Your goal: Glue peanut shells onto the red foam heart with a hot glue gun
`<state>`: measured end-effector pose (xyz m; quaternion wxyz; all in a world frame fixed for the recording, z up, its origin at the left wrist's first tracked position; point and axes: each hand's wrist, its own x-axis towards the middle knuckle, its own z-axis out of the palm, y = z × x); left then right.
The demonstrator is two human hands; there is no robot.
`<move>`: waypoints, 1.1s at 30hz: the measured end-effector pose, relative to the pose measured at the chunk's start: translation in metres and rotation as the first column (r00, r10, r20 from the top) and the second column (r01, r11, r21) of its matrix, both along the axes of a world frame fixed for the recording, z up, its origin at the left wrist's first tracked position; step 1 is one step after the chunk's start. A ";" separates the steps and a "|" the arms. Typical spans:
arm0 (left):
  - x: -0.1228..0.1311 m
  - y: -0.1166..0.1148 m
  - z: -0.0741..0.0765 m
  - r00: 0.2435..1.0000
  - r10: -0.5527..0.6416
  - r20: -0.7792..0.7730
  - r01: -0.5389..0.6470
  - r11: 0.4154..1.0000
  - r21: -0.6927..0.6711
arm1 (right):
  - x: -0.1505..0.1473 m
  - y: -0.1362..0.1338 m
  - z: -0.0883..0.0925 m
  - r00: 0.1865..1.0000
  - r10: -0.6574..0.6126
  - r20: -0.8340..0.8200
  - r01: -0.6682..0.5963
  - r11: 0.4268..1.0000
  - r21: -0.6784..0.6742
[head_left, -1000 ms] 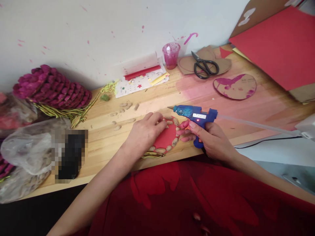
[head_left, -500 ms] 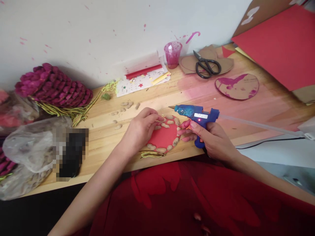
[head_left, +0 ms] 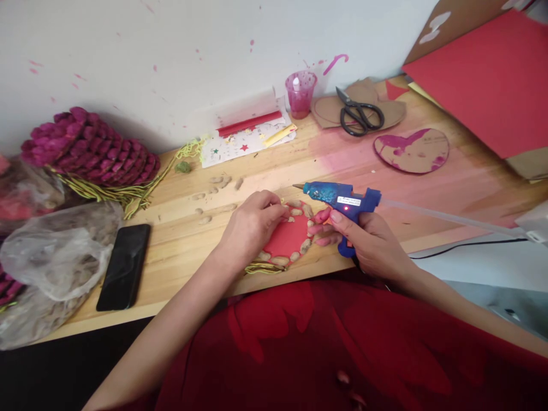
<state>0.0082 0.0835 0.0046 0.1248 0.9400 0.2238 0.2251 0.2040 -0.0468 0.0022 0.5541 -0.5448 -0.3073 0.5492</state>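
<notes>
My right hand (head_left: 372, 240) is wrapped round a blue hot glue gun (head_left: 327, 194), its nozzle pointing left and a small red light glowing on its body. A clear glue stick (head_left: 428, 212) juts from the back. Left of it lies a red piece (head_left: 285, 238) edged with peanuts (head_left: 306, 246). My left hand (head_left: 250, 225) rests over its upper left side, thumb and fingers pinched at a peanut (head_left: 291, 219) that is partly hidden by them. Yellow strings (head_left: 265, 267) show at the piece's lower edge.
Loose peanuts (head_left: 225, 182) lie behind my left hand. A phone (head_left: 124, 265), a plastic bag (head_left: 55, 251) and a stack of magenta-edged pieces (head_left: 94, 151) stand left. Scissors (head_left: 362, 117), a cup (head_left: 301, 94), a cardboard heart (head_left: 413, 151) and red sheets (head_left: 488, 85) are behind and right.
My left hand has shifted slightly right, its fingertips now over the peanut on the red piece. The right hand and glue gun have stayed almost still.
</notes>
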 end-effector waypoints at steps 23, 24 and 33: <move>0.004 -0.007 0.002 0.991 0.074 -0.113 -0.063 0.993 0.097 | 0.000 0.000 -0.001 1.000 -0.002 0.028 0.003 1.000 -0.004; 0.004 -0.006 0.002 0.990 0.081 -0.120 -0.069 0.993 0.095 | 0.000 0.000 -0.002 1.000 -0.006 0.030 0.006 1.000 -0.003; -0.011 -0.010 0.003 0.982 0.096 0.165 -0.076 0.990 -0.119 | -0.002 0.001 -0.006 0.999 -0.040 0.021 0.039 0.998 0.045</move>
